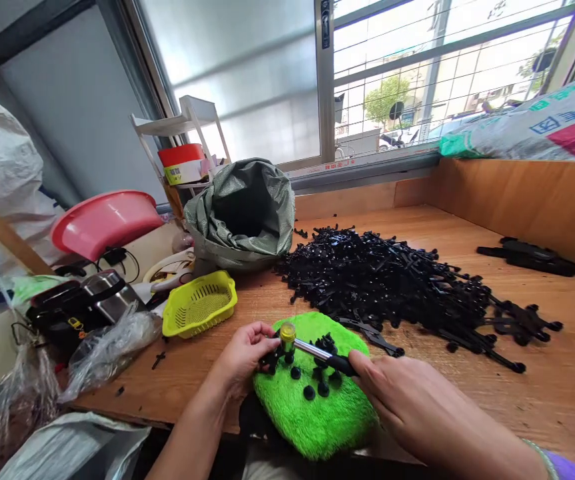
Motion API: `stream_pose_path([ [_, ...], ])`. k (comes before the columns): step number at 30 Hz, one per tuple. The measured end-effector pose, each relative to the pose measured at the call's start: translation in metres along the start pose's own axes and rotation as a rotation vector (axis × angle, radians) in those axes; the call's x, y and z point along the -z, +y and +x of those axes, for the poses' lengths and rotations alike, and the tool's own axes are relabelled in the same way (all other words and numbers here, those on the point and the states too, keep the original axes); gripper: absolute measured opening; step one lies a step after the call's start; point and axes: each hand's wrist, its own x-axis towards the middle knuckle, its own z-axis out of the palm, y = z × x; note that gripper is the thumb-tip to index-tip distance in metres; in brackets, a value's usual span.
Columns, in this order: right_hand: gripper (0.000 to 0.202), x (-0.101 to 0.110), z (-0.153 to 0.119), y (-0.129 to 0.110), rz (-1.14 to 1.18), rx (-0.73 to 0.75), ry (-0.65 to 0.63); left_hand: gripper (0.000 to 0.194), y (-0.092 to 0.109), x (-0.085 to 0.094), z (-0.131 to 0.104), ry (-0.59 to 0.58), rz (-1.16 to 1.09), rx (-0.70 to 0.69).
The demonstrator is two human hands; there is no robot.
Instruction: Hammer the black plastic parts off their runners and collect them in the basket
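My right hand (387,387) is closed round the black grip of a small hammer (310,348) with a silver shaft and a yellow translucent head. That head is over the left part of a fuzzy bright green cushion (312,427), beside my left hand (247,353). My left fingers pinch a small black plastic part (270,362), partly hidden by the fingers and the hammer head. Several round black pieces (309,393) lie on the cushion. Just behind it spreads a large heap of black plastic parts (377,273) on the wooden table.
An open grey-green woven sack (240,250) stands left of the heap. A yellow basket (200,307) is in front of it, and a pink basin (104,223) is farther left. More black parts (537,257) lie at the right, by a wooden panel (522,207).
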Motion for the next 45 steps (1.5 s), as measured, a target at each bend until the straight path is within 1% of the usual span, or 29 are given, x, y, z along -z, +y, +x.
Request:
stream_pose_path([
  [2, 0.017, -0.001, -0.002, 0.000, 0.029, -0.018, 0.019, 0.028, 0.003, 0.004, -0.005, 0.003, -0.044, 0.039],
  [4, 0.020, -0.002, -0.005, 0.001, 0.067, -0.030, 0.065, 0.031, 0.006, 0.007, -0.010, 0.006, -0.082, 0.068],
  [7, 0.034, 0.000, -0.011, 0.005, 0.119, -0.033, 0.182, 0.033, 0.007, 0.009, -0.014, 0.029, -0.144, 0.067],
  [10, 0.044, 0.005, -0.017, 0.010, 0.134, -0.019, 0.293, 0.032, 0.005, 0.005, -0.016, 0.054, -0.194, 0.061],
  [14, 0.041, 0.010, -0.025, 0.014, 0.126, 0.004, 0.384, 0.032, 0.001, -0.002, -0.017, 0.063, -0.224, 0.075],
  [19, 0.037, 0.004, -0.030, 0.016, 0.195, -0.072, 0.331, 0.032, -0.002, -0.008, -0.018, 0.084, -0.239, 0.074],
  [23, 0.036, 0.000, -0.033, 0.017, 0.122, 0.001, 0.297, 0.035, -0.004, -0.008, -0.018, 0.076, -0.243, 0.051],
  [26, 0.033, 0.003, -0.033, 0.012, 0.052, 0.042, 0.325, 0.037, -0.004, -0.009, -0.018, 0.087, -0.221, 0.037],
  [29, 0.032, 0.010, -0.030, 0.005, 0.030, 0.080, 0.356, 0.037, -0.003, -0.010, -0.020, 0.114, -0.195, 0.019],
  [33, 0.031, 0.012, -0.025, -0.002, 0.005, 0.105, 0.351, 0.037, -0.003, -0.011, -0.020, 0.133, -0.186, 0.013],
  [37, 0.033, 0.011, -0.024, -0.004, 0.011, 0.117, 0.405, 0.037, -0.004, -0.009, -0.019, 0.112, -0.225, 0.016],
  [40, 0.032, 0.011, -0.025, -0.004, 0.043, 0.103, 0.398, 0.037, -0.005, -0.008, -0.019, 0.091, -0.247, 0.025],
  [45, 0.032, 0.011, -0.024, -0.004, 0.044, 0.122, 0.388, 0.038, -0.005, -0.010, -0.019, 0.089, -0.251, 0.025],
])
